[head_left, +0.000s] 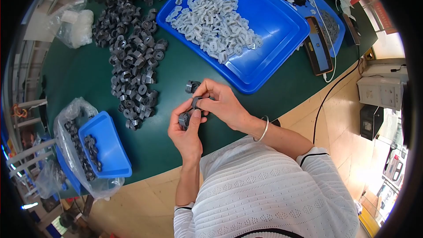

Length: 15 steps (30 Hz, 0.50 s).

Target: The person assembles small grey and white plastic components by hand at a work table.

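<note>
Over the near edge of the green table my two hands are close together. My left hand [188,134] is closed around a dark grey ring-shaped plastic part [184,120]. Pinched in the fingers of my right hand [224,103] is another dark grey ring-shaped part [197,101], touching or very near the left fingertips. Whether anything small sits inside these parts is hidden by the fingers. Just beyond my hands, another dark grey part [192,87] lies on the table. A large heap of the same dark grey parts [136,61] spreads from the far side toward the left middle.
A large blue tray [275,68] holds many small translucent white pieces [216,22]. Right of it lie a phone-like device [318,46] and a white cable. At left, a small blue tray [121,161] stands by a plastic bag [66,125] of dark parts. Another clear bag [77,24] lies far left.
</note>
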### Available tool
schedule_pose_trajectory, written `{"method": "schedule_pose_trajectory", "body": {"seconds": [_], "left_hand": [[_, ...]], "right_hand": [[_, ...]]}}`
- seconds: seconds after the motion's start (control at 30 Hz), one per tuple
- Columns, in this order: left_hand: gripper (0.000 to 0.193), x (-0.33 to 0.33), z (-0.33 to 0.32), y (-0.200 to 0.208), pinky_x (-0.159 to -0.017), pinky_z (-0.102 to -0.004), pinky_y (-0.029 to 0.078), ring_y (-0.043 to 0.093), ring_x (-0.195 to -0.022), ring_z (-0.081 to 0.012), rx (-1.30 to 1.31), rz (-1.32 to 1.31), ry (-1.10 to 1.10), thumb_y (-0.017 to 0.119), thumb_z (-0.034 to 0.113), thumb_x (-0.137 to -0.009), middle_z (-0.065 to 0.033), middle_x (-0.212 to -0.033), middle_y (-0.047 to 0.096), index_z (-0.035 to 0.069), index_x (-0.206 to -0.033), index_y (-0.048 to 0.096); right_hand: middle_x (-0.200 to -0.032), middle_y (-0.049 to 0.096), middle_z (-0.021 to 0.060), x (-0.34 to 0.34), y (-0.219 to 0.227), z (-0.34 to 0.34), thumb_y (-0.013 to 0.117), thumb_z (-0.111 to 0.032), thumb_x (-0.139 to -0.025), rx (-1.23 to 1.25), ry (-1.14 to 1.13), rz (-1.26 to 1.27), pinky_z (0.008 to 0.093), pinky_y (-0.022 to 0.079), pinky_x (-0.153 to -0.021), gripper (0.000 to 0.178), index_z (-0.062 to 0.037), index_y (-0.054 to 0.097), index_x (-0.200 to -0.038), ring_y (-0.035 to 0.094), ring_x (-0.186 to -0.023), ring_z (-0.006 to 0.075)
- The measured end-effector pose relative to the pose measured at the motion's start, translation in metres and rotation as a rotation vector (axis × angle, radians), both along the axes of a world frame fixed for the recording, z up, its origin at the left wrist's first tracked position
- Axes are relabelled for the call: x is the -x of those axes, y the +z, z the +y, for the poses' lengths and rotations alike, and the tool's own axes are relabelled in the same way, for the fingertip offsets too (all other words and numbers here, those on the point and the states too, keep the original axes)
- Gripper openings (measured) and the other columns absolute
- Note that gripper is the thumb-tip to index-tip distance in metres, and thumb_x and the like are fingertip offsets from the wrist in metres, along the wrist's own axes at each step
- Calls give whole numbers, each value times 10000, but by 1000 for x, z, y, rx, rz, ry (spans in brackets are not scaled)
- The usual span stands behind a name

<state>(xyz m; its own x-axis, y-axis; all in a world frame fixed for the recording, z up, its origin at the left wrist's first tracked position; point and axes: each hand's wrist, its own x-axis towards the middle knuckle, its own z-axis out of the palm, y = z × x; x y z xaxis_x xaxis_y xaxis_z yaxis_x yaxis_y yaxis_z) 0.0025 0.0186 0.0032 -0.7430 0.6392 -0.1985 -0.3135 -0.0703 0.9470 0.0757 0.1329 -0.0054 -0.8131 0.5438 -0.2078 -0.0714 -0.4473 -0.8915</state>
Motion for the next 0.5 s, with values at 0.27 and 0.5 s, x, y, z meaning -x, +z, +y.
{"method": "schedule_pose_trajectory", "body": {"seconds": [0.27, 0.5], "left_hand": [[277, 1, -4, -4, -691, -222, 566, 660, -857, -139, 6, 85, 38, 639, -10, -892, -116, -1017, 662, -32, -1163, 587], [268, 15, -11, 4, -649, -209, 574, 657, -885, -128, 19, -251, -49, 599, -12, -906, -84, -1016, 644, -19, -1173, 574]], "right_hand": [[-895, 608, 23, 1, -6, 8, 671, -58, -864, -205, 61, 37, 250, 485, -668, 142, 3, 634, -986, 562, -792, 92], [-880, 606, 59, -13, 21, 18, 718, -70, -819, -837, 218, -77, 264, 502, -647, 288, -49, 651, -1099, 574, -739, 157]]}}
